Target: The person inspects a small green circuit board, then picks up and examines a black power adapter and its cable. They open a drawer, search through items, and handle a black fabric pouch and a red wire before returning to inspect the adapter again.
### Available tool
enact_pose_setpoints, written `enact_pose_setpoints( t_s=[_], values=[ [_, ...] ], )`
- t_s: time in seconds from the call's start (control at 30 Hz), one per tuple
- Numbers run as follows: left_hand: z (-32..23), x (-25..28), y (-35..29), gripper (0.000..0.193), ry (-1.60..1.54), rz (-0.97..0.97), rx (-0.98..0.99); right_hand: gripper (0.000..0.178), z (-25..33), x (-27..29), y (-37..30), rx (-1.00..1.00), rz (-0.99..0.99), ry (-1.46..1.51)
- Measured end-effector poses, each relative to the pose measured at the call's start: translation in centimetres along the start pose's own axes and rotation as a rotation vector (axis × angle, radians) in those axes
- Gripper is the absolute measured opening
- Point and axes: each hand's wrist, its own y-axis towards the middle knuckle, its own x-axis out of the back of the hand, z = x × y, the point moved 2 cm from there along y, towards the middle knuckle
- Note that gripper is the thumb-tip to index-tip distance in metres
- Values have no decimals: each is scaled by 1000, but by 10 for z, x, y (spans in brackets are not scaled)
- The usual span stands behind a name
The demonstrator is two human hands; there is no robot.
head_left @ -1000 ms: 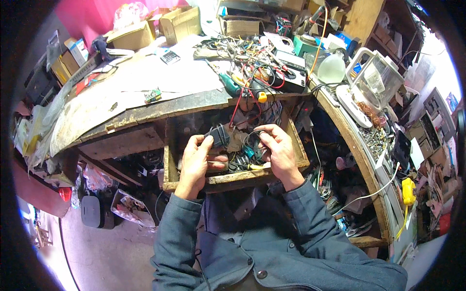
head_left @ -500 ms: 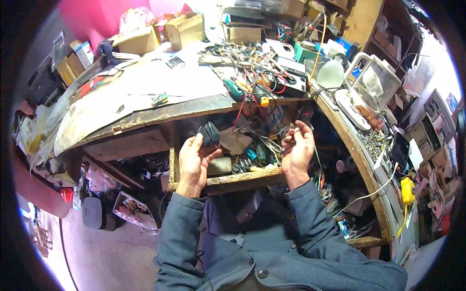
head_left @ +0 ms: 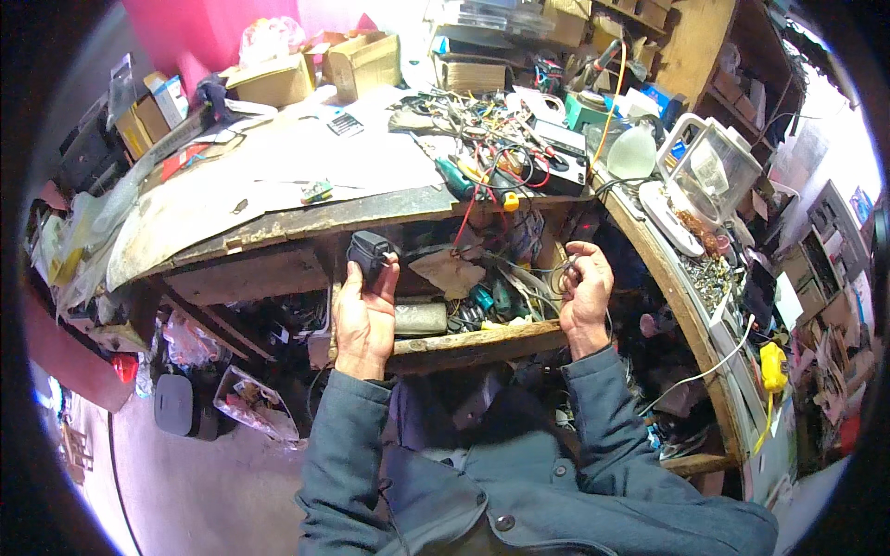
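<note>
Black block in the left hand, cable in the right

Nearest are the dark sleeves [head_left: 345, 445] of a buttoned coat. The hands are well apart. The left hand [head_left: 364, 320], palm up, grips the black block [head_left: 368, 252] between thumb and fingers, above the left end of an open wooden drawer [head_left: 464, 345]. The right hand [head_left: 586, 292] has its fingers curled on a thin dark cable [head_left: 559, 270] at the drawer's right end; whether the cable joins the block, I cannot tell.

In the drawer lie a grey box [head_left: 420, 319], a brown scrap [head_left: 447, 273] and tangled wires. Beyond, the bench bears white paper [head_left: 213, 204], a small circuit board [head_left: 316, 192] and, to the right, a heap of leads [head_left: 473, 120]. Farthest back stand open cartons [head_left: 363, 67] before a pink cloth [head_left: 195, 37].
</note>
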Motion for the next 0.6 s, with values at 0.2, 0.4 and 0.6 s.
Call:
enact_pose_setpoints(
  t_s=[0.2, 0.4, 0.6],
  values=[
    [-7, -17, -16, 24, 277, 66, 68, 21, 15, 14, 21, 11, -138, 129],
    [12, -18, -16, 28, 1053, -72, -271, 18, 48, 35, 35, 99, -94, 443],
    [-5, 20, 12, 23, -119, -123, 117, 17, 56, 44, 40, 137, -237, 352]
  ],
)
